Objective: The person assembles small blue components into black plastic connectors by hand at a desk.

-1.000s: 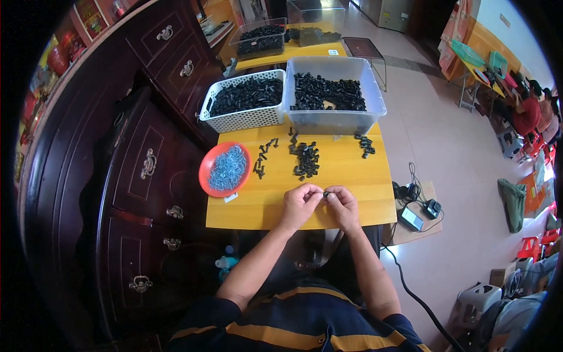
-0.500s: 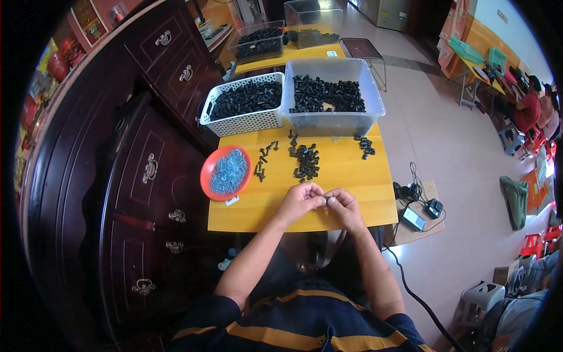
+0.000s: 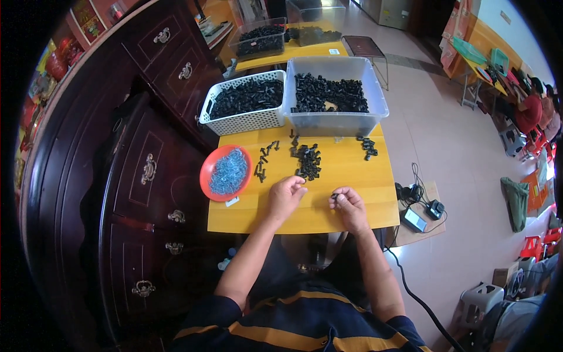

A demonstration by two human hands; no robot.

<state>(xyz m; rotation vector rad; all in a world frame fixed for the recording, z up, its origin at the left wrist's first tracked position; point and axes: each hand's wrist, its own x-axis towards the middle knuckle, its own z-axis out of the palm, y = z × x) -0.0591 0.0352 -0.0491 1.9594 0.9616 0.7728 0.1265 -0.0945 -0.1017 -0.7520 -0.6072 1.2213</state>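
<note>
My right hand [image 3: 350, 210], over the front right of the yellow table, pinches a small black plastic part [image 3: 335, 196] between thumb and fingers. Left of it, my left hand [image 3: 285, 198] is half curled, thumb and forefinger a little apart, with nothing visible between them. Its fingertips are just below a pile of small black plastic pieces [image 3: 309, 162]. A loose row of longer black pieces [image 3: 261, 167] lies to the left. Beside that row, a red plate [image 3: 249, 166] holds many thin, pale blue metallic-looking bits [image 3: 227, 172].
Behind the piles stand a white perforated basket [image 3: 246, 123] and a clear plastic bin [image 3: 334, 124], both holding black parts. A few black pieces [image 3: 368, 146] lie at the table's right. Dark wooden drawers [image 3: 146, 176] flank the left. Devices with cables [image 3: 414, 219] sit on a box at right.
My hands were together at the front of the table and have moved apart. The left went left and up towards the pile; the right moved slightly right, keeping the black part.
</note>
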